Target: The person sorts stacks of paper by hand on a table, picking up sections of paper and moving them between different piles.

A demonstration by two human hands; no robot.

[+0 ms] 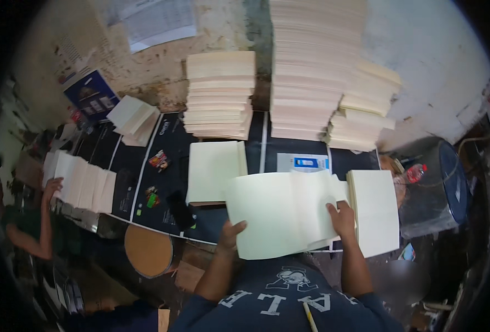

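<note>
A large cream paper sheet (281, 213), partly folded over, lies on the dark printed table covering (140, 166) right in front of me. My left hand (231, 233) grips its lower left corner. My right hand (342, 217) presses on its right part, next to a low stack of cream sheets (375, 207) at the right. Another cream stack (214, 170) lies just left of centre.
Tall piles of folded cream paper (220, 94) (314, 66) (366, 108) stand against the back wall. At the left another person's hand (51, 188) rests on fanned white sheets (79, 180). A black phone (181, 210), a round wooden stool (148, 250) and a blue-lidded barrel (438, 185) are nearby.
</note>
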